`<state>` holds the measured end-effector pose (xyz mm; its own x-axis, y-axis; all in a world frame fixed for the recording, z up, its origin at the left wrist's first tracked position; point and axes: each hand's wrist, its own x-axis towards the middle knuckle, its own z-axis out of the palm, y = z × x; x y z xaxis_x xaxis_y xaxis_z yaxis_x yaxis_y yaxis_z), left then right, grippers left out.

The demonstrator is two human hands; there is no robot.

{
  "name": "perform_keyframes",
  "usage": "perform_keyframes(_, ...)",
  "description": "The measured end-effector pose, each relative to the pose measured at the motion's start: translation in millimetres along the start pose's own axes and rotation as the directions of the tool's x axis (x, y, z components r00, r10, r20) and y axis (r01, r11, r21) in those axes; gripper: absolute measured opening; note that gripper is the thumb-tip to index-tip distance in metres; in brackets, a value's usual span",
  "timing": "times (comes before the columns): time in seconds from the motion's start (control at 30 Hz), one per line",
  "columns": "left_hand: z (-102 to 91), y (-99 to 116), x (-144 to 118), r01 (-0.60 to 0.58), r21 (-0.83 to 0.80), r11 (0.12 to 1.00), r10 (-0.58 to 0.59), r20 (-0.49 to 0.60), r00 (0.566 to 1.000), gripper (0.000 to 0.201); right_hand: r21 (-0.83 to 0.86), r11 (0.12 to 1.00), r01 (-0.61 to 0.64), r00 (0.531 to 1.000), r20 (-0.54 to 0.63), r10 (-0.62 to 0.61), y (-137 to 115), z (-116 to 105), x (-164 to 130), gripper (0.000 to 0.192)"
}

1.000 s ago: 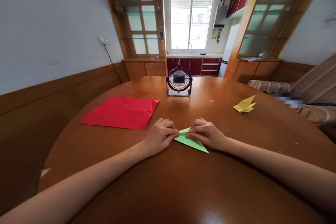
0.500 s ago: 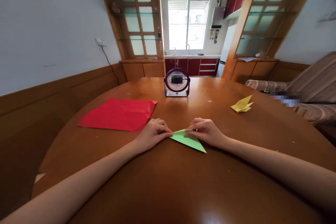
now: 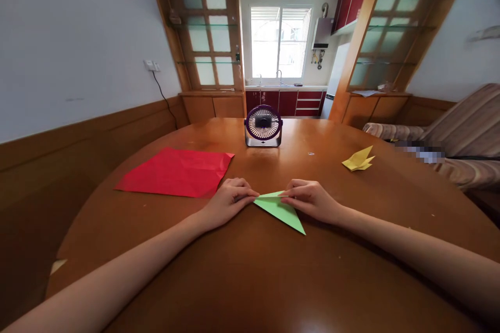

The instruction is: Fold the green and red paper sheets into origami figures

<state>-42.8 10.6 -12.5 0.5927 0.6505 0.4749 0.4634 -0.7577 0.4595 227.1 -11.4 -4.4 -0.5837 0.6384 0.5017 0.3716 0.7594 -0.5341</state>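
A green sheet of origami paper point(image 3: 282, 210), folded to a pointed shape, lies low over the table between my hands. Its left tip is pinched between the thumb and fingers of my left hand point(image 3: 233, 199). My right hand point(image 3: 310, 199) grips the upper right edge of the same paper, where a narrow fold line runs across toward the left tip. One sharp corner points down and to the right, free of both hands. My fingertips hide parts of the far edge.
On the round wooden table point(image 3: 219, 281), a red paper sheet point(image 3: 175, 173) lies at the left, close to my left hand. A small purple fan point(image 3: 263, 124) stands at the back. Folded yellow paper point(image 3: 358, 159) rests at the right. A striped sofa point(image 3: 469, 130) stands beyond.
My right hand has shifted slightly along the green paper's upper edge, and the lower corner sits a little lower. The left hand keeps its pinch. The whole view has tilted slightly.
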Motion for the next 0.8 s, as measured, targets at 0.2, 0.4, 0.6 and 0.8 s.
perform_keyframes(0.2,-0.5,-2.6,0.2,0.08,-0.084,0.993,-0.081,-0.006,0.997,0.023,-0.084,0.948,-0.308,0.928,-0.247,0.279,12.9,-37.2,-1.2,0.025)
perform_keyframes(0.4,-0.8,-1.5,0.0,0.033,-0.049,0.998,-0.032,0.036,0.999,0.022,-0.299,0.843,-0.447,0.862,-0.397,0.316,51.0,-83.6,-5.6,0.023)
perform_keyframes(0.6,-0.2,0.7,-0.8,-0.037,0.019,0.999,0.035,0.088,0.995,0.022,-0.557,0.624,-0.548,0.837,-0.375,0.4,74.9,-95.4,-16.0,0.013)
perform_keyframes(0.8,1.3,-0.9,-1.1,-0.104,0.056,0.993,0.095,0.134,0.986,0.022,-0.707,0.366,-0.605,0.762,-0.381,0.524,82.4,-95.8,-20.8,0.015)
